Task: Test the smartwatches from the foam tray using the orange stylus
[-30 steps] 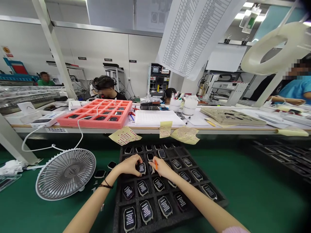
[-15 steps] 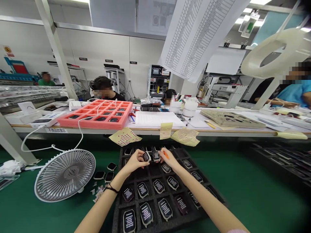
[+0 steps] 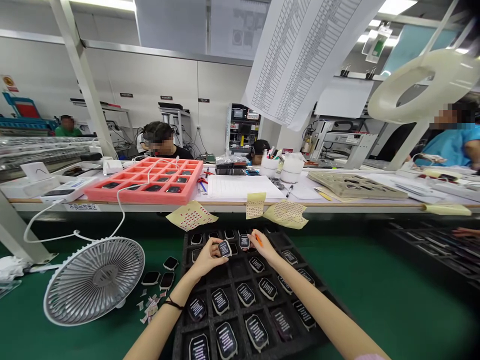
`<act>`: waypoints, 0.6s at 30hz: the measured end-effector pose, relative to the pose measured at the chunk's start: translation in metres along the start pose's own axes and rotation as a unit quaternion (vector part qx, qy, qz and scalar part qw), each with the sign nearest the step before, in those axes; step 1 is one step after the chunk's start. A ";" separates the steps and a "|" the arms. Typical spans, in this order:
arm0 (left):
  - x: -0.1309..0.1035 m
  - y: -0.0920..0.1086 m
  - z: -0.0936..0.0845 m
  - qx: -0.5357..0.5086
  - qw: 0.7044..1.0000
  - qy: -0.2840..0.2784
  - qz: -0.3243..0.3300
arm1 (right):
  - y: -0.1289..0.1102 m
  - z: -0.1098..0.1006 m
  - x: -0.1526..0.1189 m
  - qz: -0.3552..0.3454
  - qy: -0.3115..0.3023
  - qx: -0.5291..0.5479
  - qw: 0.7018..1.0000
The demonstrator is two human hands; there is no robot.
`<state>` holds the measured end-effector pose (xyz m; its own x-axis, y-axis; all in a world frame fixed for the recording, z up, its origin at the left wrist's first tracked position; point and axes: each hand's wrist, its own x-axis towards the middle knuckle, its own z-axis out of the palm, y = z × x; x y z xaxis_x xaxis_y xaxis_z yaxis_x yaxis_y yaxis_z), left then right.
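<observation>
My left hand (image 3: 210,257) pinches a smartwatch (image 3: 225,248) by its edge above the black foam tray (image 3: 232,270), its lit screen showing lines of white text. Beside it, my right hand (image 3: 264,250) has its fingers closed on another lit smartwatch (image 3: 244,242) over the tray's back rows. An orange, stick-like thing (image 3: 258,240) also sits in the right hand; its kind is unclear. Several more smartwatches (image 3: 246,295) lie face up in the tray's compartments, most with text on their screens. My forearms cover part of the tray.
Left of the tray stand a grey fan (image 3: 105,276), several dark-screened watches (image 3: 151,278) and paper scraps (image 3: 151,309). A pink foam tray (image 3: 176,196) rests on the shelf (image 3: 337,204) ahead. Yellow sticky papers (image 3: 256,205) hang from its edge. Another person's hand (image 3: 467,233) shows at right.
The watch in my right hand has shifted slightly right, away from the left one. My left hand's watch now faces me more. Another person's hand has appeared at the right.
</observation>
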<state>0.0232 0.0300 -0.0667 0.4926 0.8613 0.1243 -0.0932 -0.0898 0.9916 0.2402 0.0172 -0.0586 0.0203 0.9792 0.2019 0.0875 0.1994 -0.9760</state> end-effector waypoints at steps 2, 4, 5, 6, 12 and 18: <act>0.000 -0.001 0.000 -0.001 1.000 -0.005 0.002 | -0.008 0.005 -0.008 0.006 0.003 0.028 1.000; 0.000 -0.002 -0.001 -0.001 1.000 -0.008 0.006 | -0.016 0.012 -0.016 0.011 0.006 0.070 0.997; -0.001 -0.002 -0.001 0.001 1.000 -0.007 0.009 | -0.019 0.016 -0.019 0.016 0.006 0.106 0.994; -0.001 -0.003 -0.001 0.004 1.000 -0.004 0.012 | -0.021 0.019 -0.022 0.020 0.002 0.138 0.990; -0.006 -0.003 0.002 0.039 0.999 0.011 0.019 | -0.031 0.028 -0.033 0.052 -0.012 0.209 0.976; -0.006 -0.001 0.005 0.011 1.000 0.019 0.013 | -0.040 0.030 -0.042 0.068 -0.036 0.216 0.973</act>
<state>0.0243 0.0225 -0.0683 0.4569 0.8769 0.1491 -0.0863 -0.1231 0.9886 0.2062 -0.0310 -0.0306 -0.0681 0.9946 0.0780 -0.3385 0.0505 -0.9396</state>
